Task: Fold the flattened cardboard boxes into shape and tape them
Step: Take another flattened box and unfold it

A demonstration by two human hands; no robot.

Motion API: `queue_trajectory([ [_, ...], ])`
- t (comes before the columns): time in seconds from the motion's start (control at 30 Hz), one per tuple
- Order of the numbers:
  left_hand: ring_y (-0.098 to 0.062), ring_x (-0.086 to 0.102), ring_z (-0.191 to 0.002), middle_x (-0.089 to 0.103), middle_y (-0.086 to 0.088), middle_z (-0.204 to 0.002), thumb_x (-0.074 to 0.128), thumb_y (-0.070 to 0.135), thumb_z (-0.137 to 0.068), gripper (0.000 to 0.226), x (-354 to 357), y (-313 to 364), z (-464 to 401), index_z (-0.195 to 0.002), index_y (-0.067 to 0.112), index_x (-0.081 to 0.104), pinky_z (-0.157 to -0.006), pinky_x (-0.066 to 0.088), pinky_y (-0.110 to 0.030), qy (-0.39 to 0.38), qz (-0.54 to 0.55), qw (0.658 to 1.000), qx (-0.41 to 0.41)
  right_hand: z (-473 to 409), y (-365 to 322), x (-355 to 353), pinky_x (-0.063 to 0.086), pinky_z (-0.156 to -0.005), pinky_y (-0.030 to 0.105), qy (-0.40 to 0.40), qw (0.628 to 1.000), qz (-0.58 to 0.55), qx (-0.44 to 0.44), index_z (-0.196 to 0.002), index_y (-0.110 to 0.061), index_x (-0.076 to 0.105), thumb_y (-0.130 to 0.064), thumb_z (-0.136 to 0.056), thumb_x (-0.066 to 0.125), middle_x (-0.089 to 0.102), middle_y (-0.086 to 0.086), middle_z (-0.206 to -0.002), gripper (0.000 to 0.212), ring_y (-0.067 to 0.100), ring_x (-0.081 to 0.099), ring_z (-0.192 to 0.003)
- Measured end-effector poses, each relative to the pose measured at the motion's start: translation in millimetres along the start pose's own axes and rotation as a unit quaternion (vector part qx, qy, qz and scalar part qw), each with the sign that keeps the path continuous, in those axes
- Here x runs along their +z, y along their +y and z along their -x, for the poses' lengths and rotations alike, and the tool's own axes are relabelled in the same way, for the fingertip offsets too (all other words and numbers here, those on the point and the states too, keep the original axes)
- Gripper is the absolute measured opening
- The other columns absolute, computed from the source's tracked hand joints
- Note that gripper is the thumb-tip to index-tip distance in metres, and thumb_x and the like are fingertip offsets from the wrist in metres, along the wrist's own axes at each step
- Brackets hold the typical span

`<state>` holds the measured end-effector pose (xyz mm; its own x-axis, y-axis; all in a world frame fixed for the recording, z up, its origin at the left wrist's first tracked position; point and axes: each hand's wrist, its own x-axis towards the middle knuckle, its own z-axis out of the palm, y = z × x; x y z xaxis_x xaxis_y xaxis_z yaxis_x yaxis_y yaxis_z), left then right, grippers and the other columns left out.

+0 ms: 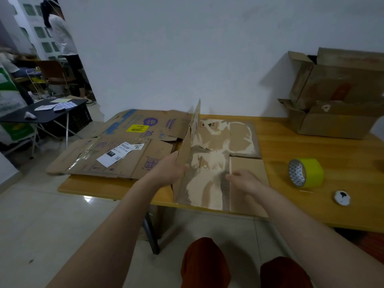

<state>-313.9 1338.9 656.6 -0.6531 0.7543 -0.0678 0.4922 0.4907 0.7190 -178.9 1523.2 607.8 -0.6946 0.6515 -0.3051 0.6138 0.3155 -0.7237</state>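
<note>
1. Head view: At a wooden table (311, 142) set against a white wall (187, 48), a person's left hand (168, 171) grips the raised side panel of a flattened cardboard box (218, 163), fingers curled around its edge, so the panel stands upright while the rest lies flat on the tabletop.
2. The right hand (245, 179) presses down on the flat part of the same box near a fold line; whether its fingers curl around anything cannot be told.
3. More flattened cartons (124, 146), bearing shipping labels, lie stacked to the left, overhanging the table edge.
4. A roll of yellow-green tape (306, 172) stands on edge to the right, near a small round white object (341, 197).
5. Opened boxes (332, 100) are piled at the far right corner.
6. The floor is pale tile (52, 215); a dark folding table (41, 115) stands at left, with another person beyond it.
</note>
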Motion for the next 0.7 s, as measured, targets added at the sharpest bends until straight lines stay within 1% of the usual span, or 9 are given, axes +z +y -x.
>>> queue_trajectory([
  [0.07, -0.026, 0.039, -0.137, 0.038, -0.002, -0.151, 0.049, 0.037, -0.099, 0.068, 11.3, 3.7, -0.7, -0.155, 0.016, 0.015, -0.112, 0.034, -0.044, -0.043, 0.014, 0.999, -0.027, 4.5, -14.4, 4.4, 0.038, -0.102, 0.037, -0.009, 0.999, -0.045, -0.02, -0.14, -0.01, 0.044, -0.042, -0.097, 0.047, 0.047, 0.006, -0.142, 0.054, 0.024, 0.045, -0.127],
  [0.1, -0.026, 0.035, -0.14, 0.033, -0.003, -0.155, 0.047, 0.043, -0.099, 0.072, 17.0, 4.7, -2.1, -0.156, 0.02, 0.01, -0.115, 0.031, -0.044, -0.064, 0.012, 0.997, -0.032, 6.6, -21.0, 6.7, 0.039, -0.101, 0.037, -0.016, 0.997, -0.068, -0.026, -0.14, -0.012, 0.044, -0.046, -0.096, 0.047, 0.047, 0.005, -0.142, 0.056, 0.024, 0.045, -0.127],
  [0.2, -0.024, 0.037, -0.138, 0.041, -0.003, -0.151, 0.034, 0.054, -0.099, 0.061, 27.1, 8.7, -4.2, -0.15, 0.021, 0.034, -0.111, 0.031, -0.035, -0.078, -0.027, 0.996, -0.025, 13.3, -35.7, 12.5, 0.036, -0.096, 0.038, -0.057, 0.992, -0.113, -0.008, -0.141, -0.018, 0.041, -0.055, -0.093, 0.045, 0.043, 0.003, -0.145, 0.061, 0.026, 0.042, -0.129],
  [0.3, -0.026, 0.054, -0.117, 0.062, -0.009, -0.125, 0.029, 0.041, -0.105, 0.048, 30.2, 7.5, -9.3, -0.125, 0.011, 0.06, -0.097, 0.042, -0.034, -0.011, 0.016, 0.999, -0.033, 14.8, -39.0, 16.0, 0.028, -0.106, 0.042, -0.079, 0.989, -0.127, 0.001, -0.145, -0.019, 0.036, -0.06, -0.092, 0.042, 0.036, 0.003, -0.15, 0.067, 0.026, 0.034, -0.137],
  [0.4, -0.024, 0.054, -0.116, 0.059, -0.006, -0.128, 0.038, 0.021, -0.104, 0.032, 31.3, -5.9, -20.1, -0.133, 0.019, 0.052, -0.096, 0.047, -0.039, 0.066, 0.048, 0.996, -0.039, 13.6, -37.4, 15.3, 0.022, -0.112, 0.043, -0.094, 0.986, -0.135, 0.006, -0.147, -0.019, 0.031, -0.062, -0.092, 0.04, 0.032, 0.003, -0.152, 0.071, 0.025, 0.03, -0.14],
  [0.53, -0.022, 0.061, -0.108, 0.052, 0.003, -0.132, 0.062, 0.01, -0.092, 0.076, 24.4, -14.0, -33.4, -0.15, 0.035, 0.021, -0.083, 0.056, -0.045, 0.085, 0.108, 0.989, -0.046, 12.3, -35.4, 13.2, 0.017, -0.114, 0.043, -0.116, 0.984, -0.138, 0.01, -0.149, -0.02, 0.027, -0.067, -0.088, 0.04, 0.03, 0.003, -0.154, 0.079, 0.024, 0.028, -0.141],
  [0.57, -0.021, 0.061, -0.102, 0.051, 0.003, -0.13, 0.064, 0.013, -0.09, 0.076, 21.4, -11.6, -36.9, -0.15, 0.031, 0.022, -0.073, 0.057, -0.04, 0.081, 0.114, 0.987, -0.074, 11.7, -35.7, 13.3, 0.016, -0.114, 0.044, -0.119, 0.983, -0.138, 0.011, -0.149, -0.02, 0.027, -0.069, -0.086, 0.041, 0.03, 0.003, -0.154, 0.08, 0.024, 0.028, -0.141],
  [0.63, -0.019, 0.06, -0.089, 0.054, -0.003, -0.125, 0.061, 0.021, -0.093, 0.05, 16.0, -3.8, -44.4, -0.137, 0.013, 0.038, -0.055, 0.055, -0.031, 0.046, 0.141, 0.977, -0.154, 10.5, -35.9, 14.3, 0.016, -0.114, 0.045, -0.127, 0.983, -0.135, 0.016, -0.15, -0.023, 0.027, -0.072, -0.084, 0.042, 0.03, 0.003, -0.154, 0.083, 0.025, 0.029, -0.14],
  [0.7, -0.025, 0.062, -0.086, 0.06, -0.011, -0.114, 0.053, 0.023, -0.097, 0.031, 14.2, 2.1, -47.2, -0.121, 0.003, 0.051, -0.065, 0.06, -0.033, -0.011, 0.17, 0.961, -0.217, 10.4, -37.3, 14.0, 0.02, -0.111, 0.043, -0.134, 0.982, -0.133, 0.022, -0.149, -0.024, 0.027, -0.072, -0.084, 0.043, 0.031, 0.003, -0.153, 0.083, 0.025, 0.032, -0.138],
])
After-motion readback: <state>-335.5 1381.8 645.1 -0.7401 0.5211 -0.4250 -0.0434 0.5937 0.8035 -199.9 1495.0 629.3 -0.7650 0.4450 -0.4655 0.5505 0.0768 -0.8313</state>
